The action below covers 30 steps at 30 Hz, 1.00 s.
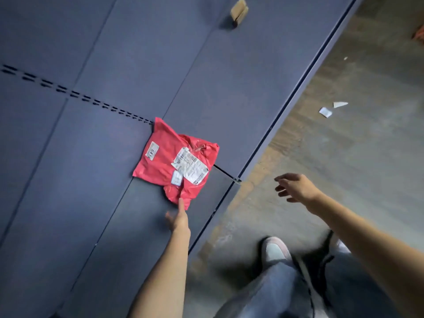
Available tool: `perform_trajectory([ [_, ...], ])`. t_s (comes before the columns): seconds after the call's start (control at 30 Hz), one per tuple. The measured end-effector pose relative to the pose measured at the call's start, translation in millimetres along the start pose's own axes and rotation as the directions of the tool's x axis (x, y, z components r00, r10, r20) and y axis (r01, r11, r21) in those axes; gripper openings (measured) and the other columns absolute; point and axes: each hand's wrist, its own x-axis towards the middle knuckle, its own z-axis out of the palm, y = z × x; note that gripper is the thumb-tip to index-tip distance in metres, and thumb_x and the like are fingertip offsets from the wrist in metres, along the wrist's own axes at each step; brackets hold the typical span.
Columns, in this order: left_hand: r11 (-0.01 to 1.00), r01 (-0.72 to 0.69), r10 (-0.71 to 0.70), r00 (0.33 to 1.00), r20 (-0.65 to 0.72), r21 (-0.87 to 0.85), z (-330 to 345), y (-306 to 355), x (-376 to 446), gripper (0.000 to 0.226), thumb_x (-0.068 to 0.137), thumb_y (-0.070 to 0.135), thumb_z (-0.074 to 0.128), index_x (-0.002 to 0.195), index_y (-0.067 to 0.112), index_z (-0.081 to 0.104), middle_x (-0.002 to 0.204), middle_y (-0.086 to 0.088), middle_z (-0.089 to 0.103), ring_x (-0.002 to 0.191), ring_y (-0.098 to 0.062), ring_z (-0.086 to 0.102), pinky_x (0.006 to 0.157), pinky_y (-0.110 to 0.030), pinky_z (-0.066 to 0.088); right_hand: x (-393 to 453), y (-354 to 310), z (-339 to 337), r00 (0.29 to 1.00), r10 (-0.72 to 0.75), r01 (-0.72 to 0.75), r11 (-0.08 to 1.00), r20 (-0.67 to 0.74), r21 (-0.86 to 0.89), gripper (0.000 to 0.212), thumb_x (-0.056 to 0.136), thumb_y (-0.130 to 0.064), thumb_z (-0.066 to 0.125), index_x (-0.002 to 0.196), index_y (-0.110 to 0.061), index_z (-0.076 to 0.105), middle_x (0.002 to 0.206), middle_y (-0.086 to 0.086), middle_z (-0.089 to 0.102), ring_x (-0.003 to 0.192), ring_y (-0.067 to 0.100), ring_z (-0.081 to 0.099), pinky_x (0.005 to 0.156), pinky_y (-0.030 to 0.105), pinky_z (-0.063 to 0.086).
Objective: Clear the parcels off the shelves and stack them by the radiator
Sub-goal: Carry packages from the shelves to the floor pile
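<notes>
Left hand (177, 220), fingers straight, touches the near corner of the red parcel (175, 162); right hand (294, 187) hovers relaxed and empty over the floor (344, 157). Parcel lies near the blue shelf (91, 157) front edge. Likely light, soft, slippery film: pinch a crumpled corner. A small cardboard box (239, 12) sits at the far end.

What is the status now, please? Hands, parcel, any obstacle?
Left hand open, fingertip touching red parcel. Right hand open, off the shelf. Nothing blocking.
</notes>
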Motion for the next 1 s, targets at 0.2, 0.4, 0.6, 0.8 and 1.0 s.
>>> perform_trajectory([
  [0.2, 0.993, -0.11, 0.102, 0.986, -0.13, -0.051, 48.6, 30.1, 43.2, 0.055, 0.083, 0.02, 0.067, 0.126, -0.008, 0.048, 0.133, -0.025, 0.049, 0.123, -0.038, 0.049, 0.1, -0.044, 0.042, 32.9, 20.0, -20.3, 1.0, -0.02, 0.02, 0.999, -0.013, -0.043, 0.027, 0.095, -0.009, 0.04, 0.115, -0.007, 0.059, 0.096, 0.011, 0.061, 0.084, 0.024, 0.057, 0.06, 0.023, 0.04],
  [0.4, 0.87, 0.37, -0.165, 0.841, 0.516, -0.325, 26.0, 50.1, -58.6, 0.019, 0.094, 0.003, 0.043, 0.077, 0.005, 0.052, 0.056, -0.006, 0.059, 0.059, -0.01, 0.053, 0.043, -0.015, 0.047, -45.8, 7.1, -33.2, 0.992, 0.124, -0.123, 0.989, -0.012, 0.076, 0.03, 0.095, -0.014, 0.045, 0.119, -0.001, 0.056, 0.114, 0.021, 0.062, 0.095, 0.028, 0.059, 0.069, 0.028, 0.044],
  [0.6, 0.87, 0.466, -0.177, 0.599, 0.781, -0.161, -28.3, 55.8, -218.0, 0.032, 0.091, -0.009, 0.031, 0.071, 0.009, 0.047, 0.039, -0.002, 0.052, 0.033, -0.007, 0.049, 0.036, -0.012, 0.04, -160.1, -26.0, -45.6, 0.967, 0.254, -0.251, 0.904, 0.038, 0.348, 0.054, 0.087, -0.044, 0.059, 0.127, -0.011, 0.047, 0.122, 0.011, 0.05, 0.112, 0.028, 0.054, 0.088, 0.04, 0.044],
  [0.8, 0.971, -0.142, -0.127, 0.368, 0.921, 0.191, -92.9, 77.2, -380.9, 0.07, 0.082, -0.022, 0.027, 0.126, 0.032, 0.041, 0.073, 0.0, 0.061, 0.044, -0.005, 0.051, 0.044, -0.017, 0.036, -287.5, -36.6, -108.2, 0.922, 0.374, -0.118, 0.521, -0.102, 0.845, 0.036, 0.087, -0.016, 0.062, 0.121, -0.005, 0.054, 0.092, 0.015, 0.061, 0.064, 0.022, 0.058, 0.053, 0.025, 0.052],
  [1.0, 0.791, -0.602, 0.105, 0.309, 0.945, 0.109, -122.6, 148.8, -554.7, 0.074, 0.085, -0.019, 0.035, 0.144, 0.026, 0.027, 0.118, -0.012, 0.06, 0.074, -0.015, 0.058, 0.054, -0.019, 0.047, -435.8, -90.5, -233.0, 0.928, 0.28, 0.074, 0.508, -0.246, 0.858, 0.026, 0.087, 0.007, 0.046, 0.107, -0.01, 0.05, 0.071, 0.01, 0.052, 0.059, 0.018, 0.049, 0.029, 0.015, 0.041],
])
